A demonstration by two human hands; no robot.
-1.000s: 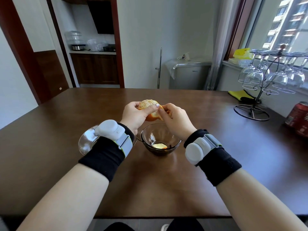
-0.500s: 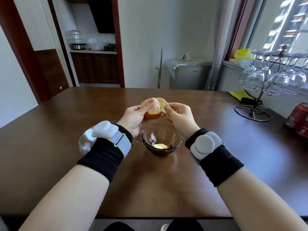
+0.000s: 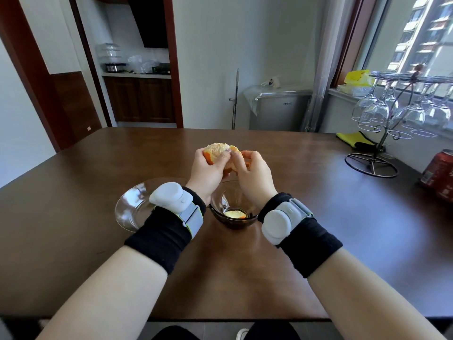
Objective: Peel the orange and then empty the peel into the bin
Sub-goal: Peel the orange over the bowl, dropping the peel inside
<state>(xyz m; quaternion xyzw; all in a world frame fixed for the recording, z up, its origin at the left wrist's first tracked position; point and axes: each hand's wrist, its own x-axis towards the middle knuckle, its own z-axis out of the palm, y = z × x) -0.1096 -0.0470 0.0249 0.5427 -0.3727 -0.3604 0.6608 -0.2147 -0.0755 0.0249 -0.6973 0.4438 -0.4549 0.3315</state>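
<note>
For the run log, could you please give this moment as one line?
stage: peeling | orange: half bare, both hands | left hand | right hand | peel piece: in dark bowl

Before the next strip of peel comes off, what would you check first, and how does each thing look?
1. Orange held firmly by left hand: ok.
2. Right hand fingers on the peel edge: ok.
3. Dark bowl below the hands to catch peel: ok.
4. Room in the bowl, one peel piece inside: ok.
5. Orange fully peeled: not ok, skin remains.
6. Bin within reach: cannot tell.
</note>
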